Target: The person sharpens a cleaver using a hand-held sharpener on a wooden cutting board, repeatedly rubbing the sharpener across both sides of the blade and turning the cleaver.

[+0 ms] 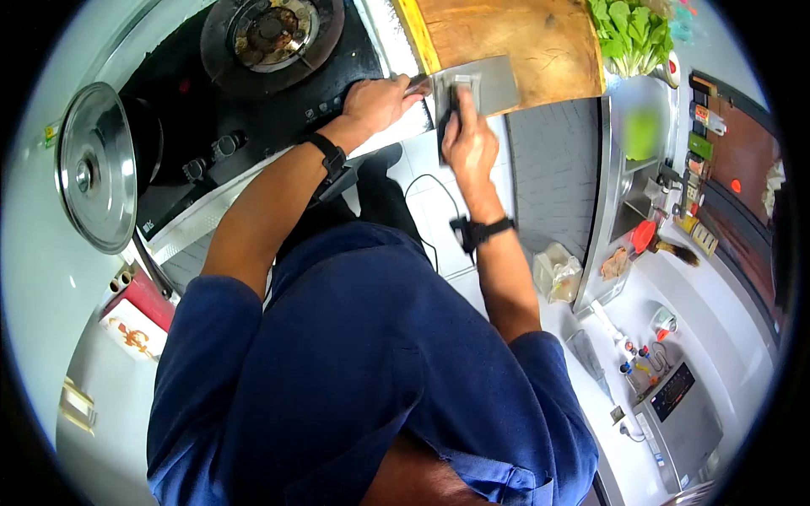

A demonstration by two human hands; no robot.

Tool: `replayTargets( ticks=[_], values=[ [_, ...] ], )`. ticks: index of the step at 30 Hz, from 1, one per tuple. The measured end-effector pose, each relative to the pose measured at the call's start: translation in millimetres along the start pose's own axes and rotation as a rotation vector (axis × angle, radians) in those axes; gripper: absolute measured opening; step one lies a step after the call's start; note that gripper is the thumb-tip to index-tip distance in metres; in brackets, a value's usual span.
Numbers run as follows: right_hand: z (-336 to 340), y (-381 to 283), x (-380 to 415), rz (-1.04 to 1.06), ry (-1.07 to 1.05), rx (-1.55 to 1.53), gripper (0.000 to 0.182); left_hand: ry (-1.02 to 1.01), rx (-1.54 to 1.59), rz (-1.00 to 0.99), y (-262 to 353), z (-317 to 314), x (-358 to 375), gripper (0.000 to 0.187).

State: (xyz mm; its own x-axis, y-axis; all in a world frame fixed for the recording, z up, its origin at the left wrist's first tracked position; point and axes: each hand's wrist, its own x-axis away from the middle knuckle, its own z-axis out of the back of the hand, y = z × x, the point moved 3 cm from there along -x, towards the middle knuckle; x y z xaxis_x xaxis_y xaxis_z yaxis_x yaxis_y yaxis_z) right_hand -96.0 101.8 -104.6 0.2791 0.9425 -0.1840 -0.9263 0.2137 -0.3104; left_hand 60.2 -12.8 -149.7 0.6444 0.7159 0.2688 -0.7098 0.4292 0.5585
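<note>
My left hand (377, 106) is closed round the handle of a cleaver (499, 83) at the edge of the stove. The cleaver's broad blade points right and lies over the near edge of a wooden cutting board (515, 38). In my right hand (471, 145) is a black and grey knife sharpener (447, 118), pressed against the blade near the handle. Motion blurs the sharpener, and my fingers hide part of it.
At left is a black gas stove (186, 126) with a burner (272, 34) and a lidded pot (99, 169). Leafy greens (633, 38) lie beyond the board. A sink counter (603, 202) runs along the right. A cable (434, 179) crosses the tiled floor.
</note>
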Motion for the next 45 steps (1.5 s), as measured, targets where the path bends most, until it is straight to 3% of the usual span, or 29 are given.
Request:
replayTargets(
  ticks=[4, 9, 14, 20, 26, 30, 32, 35, 40, 42, 45],
  values=[
    [-10, -16, -69, -0.06, 0.022, -0.036, 0.042, -0.048, -0.036, -0.003, 5, 3, -1, 0.044],
    [4, -13, 2, -0.031, 0.101, -0.12, 0.051, -0.008, 0.0, 0.008, 2, 5, -5, 0.044],
    [-11, -8, -71, -0.103, 0.037, -0.02, 0.042, -0.036, -0.059, 0.001, 5, 4, -2, 0.044],
    [1, -16, 12, -0.111, 0.055, -0.079, 0.056, -0.036, -0.006, 0.006, 1, -1, -2, 0.043],
    [-10, -16, -66, -0.077, 0.057, -0.014, 0.044, -0.062, -0.03, 0.003, 5, 6, -3, 0.045],
    [4, -14, 6, -0.041, 0.088, -0.133, 0.056, -0.075, -0.008, 0.037, 2, 6, -6, 0.044],
    [-3, -9, 8, -0.079, 0.056, -0.084, 0.054, -0.049, -0.004, 0.003, 3, 4, -2, 0.044],
    [-10, -17, -52, -0.089, 0.023, 0.064, 0.041, -0.082, -0.011, -0.001, 4, 4, -1, 0.045],
    [1, -12, 3, -0.046, 0.107, -0.115, 0.051, -0.021, -0.001, -0.021, 2, 2, -3, 0.045],
    [2, -11, 22, -0.116, 0.021, -0.077, 0.053, -0.032, 0.026, -0.021, 0, -2, -4, 0.046],
    [-16, -6, -32, -0.053, 0.101, 0.002, 0.05, -0.069, -0.016, 0.01, 4, 5, -3, 0.046]
  ],
)
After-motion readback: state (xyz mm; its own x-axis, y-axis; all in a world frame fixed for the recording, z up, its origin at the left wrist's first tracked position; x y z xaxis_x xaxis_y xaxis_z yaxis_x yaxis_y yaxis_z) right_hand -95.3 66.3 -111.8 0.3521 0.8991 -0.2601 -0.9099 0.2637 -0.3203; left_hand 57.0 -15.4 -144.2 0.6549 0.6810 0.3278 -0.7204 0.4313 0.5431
